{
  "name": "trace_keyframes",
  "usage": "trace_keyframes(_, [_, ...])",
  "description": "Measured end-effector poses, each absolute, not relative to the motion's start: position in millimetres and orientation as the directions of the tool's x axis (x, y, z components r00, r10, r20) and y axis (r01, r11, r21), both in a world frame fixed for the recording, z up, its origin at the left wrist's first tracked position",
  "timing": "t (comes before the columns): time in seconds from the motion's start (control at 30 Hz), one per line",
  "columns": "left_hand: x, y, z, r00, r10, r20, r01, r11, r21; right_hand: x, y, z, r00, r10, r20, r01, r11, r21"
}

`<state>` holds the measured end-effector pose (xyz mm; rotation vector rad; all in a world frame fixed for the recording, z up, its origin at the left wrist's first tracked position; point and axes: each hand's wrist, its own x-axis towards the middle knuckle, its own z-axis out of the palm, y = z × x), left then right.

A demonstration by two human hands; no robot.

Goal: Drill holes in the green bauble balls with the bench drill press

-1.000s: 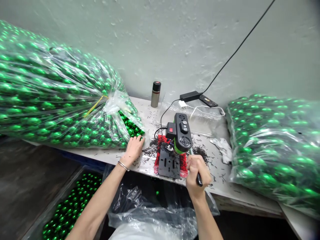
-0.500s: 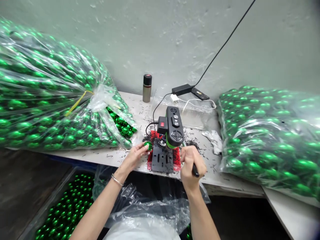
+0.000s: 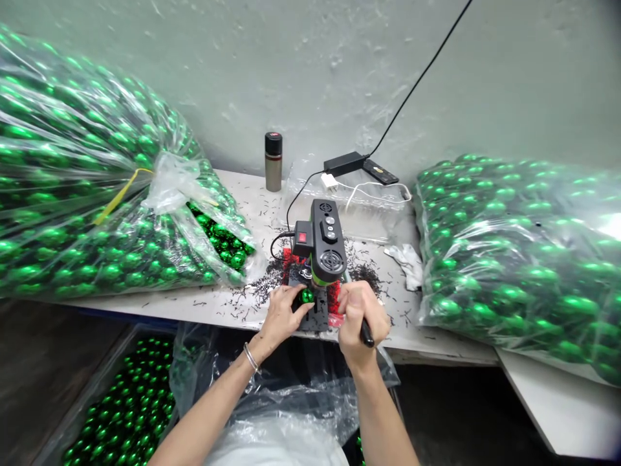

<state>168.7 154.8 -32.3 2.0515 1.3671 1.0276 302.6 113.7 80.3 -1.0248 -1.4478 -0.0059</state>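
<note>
A shiny green ball [image 3: 307, 296] is pinched between the thumb and fingers of my left hand [image 3: 284, 315], over the black slotted base plate [image 3: 317, 317] and below the head of a black machine [image 3: 328, 241]. My right hand [image 3: 363, 318] is wrapped round a black-ended lever handle [image 3: 367, 334] at the machine's right side. Red material [image 3: 334, 298] shows beside the base plate. Small black bits lie scattered about the machine.
Big clear bags of green balls lie left [image 3: 97, 213] and right [image 3: 514, 259] on the white table [image 3: 194, 309]. Behind stand a bottle [image 3: 273, 163], a black adapter [image 3: 344, 163] and a phone [image 3: 381, 172]. More green balls [image 3: 126, 408] fill a lower container.
My left hand has moved right with the green ball, from beside the machine to over its base plate. My right hand stays on the handle. The view has shifted slightly.
</note>
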Motion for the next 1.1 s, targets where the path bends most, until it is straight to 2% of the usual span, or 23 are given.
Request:
trace_keyframes(0.1, [171.1, 154.9, -35.9, 0.249, 0.874, 0.417, 0.576, -0.480, 0.662, 303.1, 111.4, 76.2, 0.191, 0.560, 0.806, 0.575, 0.601, -0.554])
trace_keyframes(0.23, [173.1, 156.6, -42.1, 0.244, 0.855, 0.458, 0.559, -0.510, 0.654, 306.1, 107.9, 58.9, 0.140, 0.569, 0.811, 0.587, 0.612, -0.530])
trace_keyframes(0.43, [171.0, 158.2, -48.4, 0.250, 0.848, 0.467, 0.526, -0.524, 0.671, 309.2, 113.0, 17.8, 0.064, 0.461, 0.885, 0.655, 0.650, -0.386])
trace_keyframes(0.63, [171.8, 157.1, -47.0, 0.255, 0.847, 0.465, 0.505, -0.527, 0.683, 306.5, 121.7, -3.7, 0.135, 0.375, 0.917, 0.651, 0.664, -0.368])
trace_keyframes(0.77, [172.0, 156.8, -48.1, 0.251, 0.848, 0.467, 0.494, -0.527, 0.692, 307.1, 122.3, -10.4, 0.133, 0.399, 0.907, 0.638, 0.666, -0.387])
trace_keyframes(0.97, [172.9, 162.1, -50.0, 0.255, 0.850, 0.460, 0.477, -0.524, 0.705, 308.5, 118.0, 2.6, 0.036, 0.421, 0.906, 0.642, 0.685, -0.344])
trace_keyframes(1.03, [173.4, 163.0, -48.7, 0.252, 0.852, 0.458, 0.476, -0.521, 0.708, 307.6, 115.3, 22.3, 0.080, 0.447, 0.891, 0.626, 0.673, -0.394])
trace_keyframes(1.1, [172.9, 158.6, -46.9, 0.237, 0.852, 0.466, 0.481, -0.520, 0.706, 306.5, 112.8, 48.1, 0.152, 0.518, 0.842, 0.591, 0.635, -0.498])
